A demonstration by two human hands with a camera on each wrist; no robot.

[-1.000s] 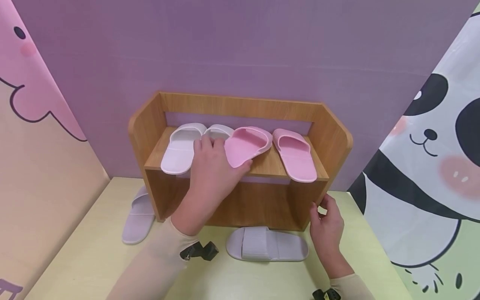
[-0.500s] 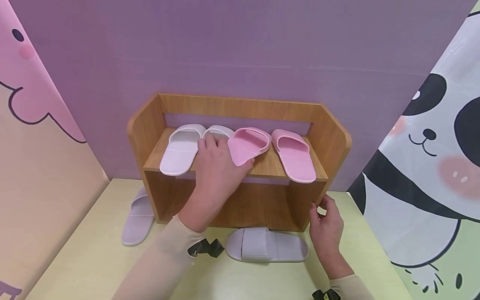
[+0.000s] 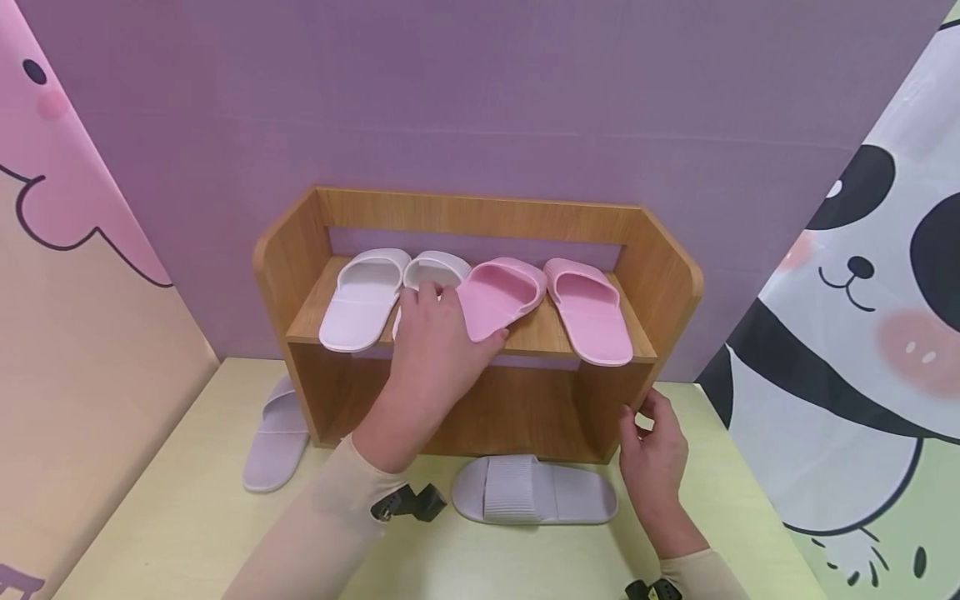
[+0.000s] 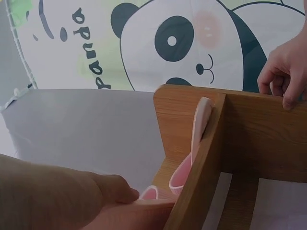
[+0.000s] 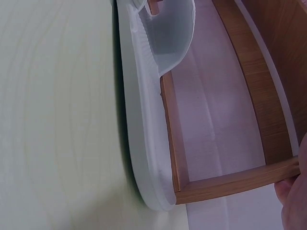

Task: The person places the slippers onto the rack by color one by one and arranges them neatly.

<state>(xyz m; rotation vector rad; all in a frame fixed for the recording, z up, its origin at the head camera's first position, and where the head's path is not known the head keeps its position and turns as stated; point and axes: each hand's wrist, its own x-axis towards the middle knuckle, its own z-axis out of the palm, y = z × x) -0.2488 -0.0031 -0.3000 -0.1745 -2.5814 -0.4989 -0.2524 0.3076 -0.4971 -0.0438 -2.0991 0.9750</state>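
Observation:
My left hand grips a pink slipper on the upper shelf, the thumb at its right edge and the fingers over its left side. This slipper lies slanted, its strap end at the back right. In the left wrist view the left thumb presses on the slipper's edge. A second pink slipper sits to the right, apart from it. Two white slippers, the left one in full sight and the other partly behind my fingers, stand to the left. My right hand holds the right side panel of the wooden shoe rack.
A pale lilac slipper lies sideways on the table before the rack. Another lilac slipper rests against the rack's left side. A purple wall stands close behind, with printed panels at both sides.
My left hand has shifted slightly right, and the held pink slipper now sits a little nearer the shelf's front edge. More of the second white slipper shows. The right hand stays put.

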